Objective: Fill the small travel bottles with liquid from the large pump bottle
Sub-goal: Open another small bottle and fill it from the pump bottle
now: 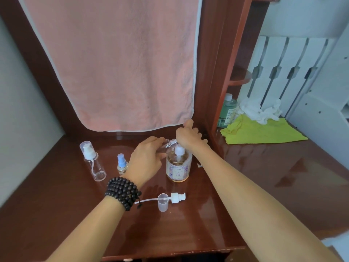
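Pump bottle [177,165], large, floral label, amber liquid, stands upright on the dark red wooden table [188,224], near the back. Right hand [188,136] rests on top of its white pump head, fingers spread over it. Left hand [146,159] grips a clear small travel bottle [166,145], tilted, threaded neck at the pump's spout. Two more small bottles stand left: one clear with capped pump [92,160], one blue-topped sprayer [122,164]. A loose pump top with cap [168,200] lies nearer the table's front edge. Pink towel [113,63] hangs behind.
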Demonstrator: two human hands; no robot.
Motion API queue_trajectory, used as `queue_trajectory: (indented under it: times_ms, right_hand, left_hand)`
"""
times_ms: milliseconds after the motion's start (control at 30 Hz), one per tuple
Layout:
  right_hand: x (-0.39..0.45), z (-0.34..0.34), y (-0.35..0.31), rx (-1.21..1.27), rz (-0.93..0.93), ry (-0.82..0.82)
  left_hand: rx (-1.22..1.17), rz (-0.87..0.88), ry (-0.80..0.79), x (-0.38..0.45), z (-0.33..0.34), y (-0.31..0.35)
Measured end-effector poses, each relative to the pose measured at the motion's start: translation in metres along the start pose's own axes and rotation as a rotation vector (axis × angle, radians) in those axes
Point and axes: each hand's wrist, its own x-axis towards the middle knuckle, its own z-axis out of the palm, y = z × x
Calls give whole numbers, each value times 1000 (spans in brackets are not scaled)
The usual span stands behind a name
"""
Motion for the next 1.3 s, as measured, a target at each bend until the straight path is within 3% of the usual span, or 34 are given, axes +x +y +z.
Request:
queue_trajectory:
  times_ms: [433,1300]
  right_hand:
    - [2,-8,0,-10,-122,-29]
    - [3,-5,4,-28,-103,-3]
  left_hand:
    - [8,-17,-9,0,-8,2]
    - [3,-9,-14,1,-8,9]
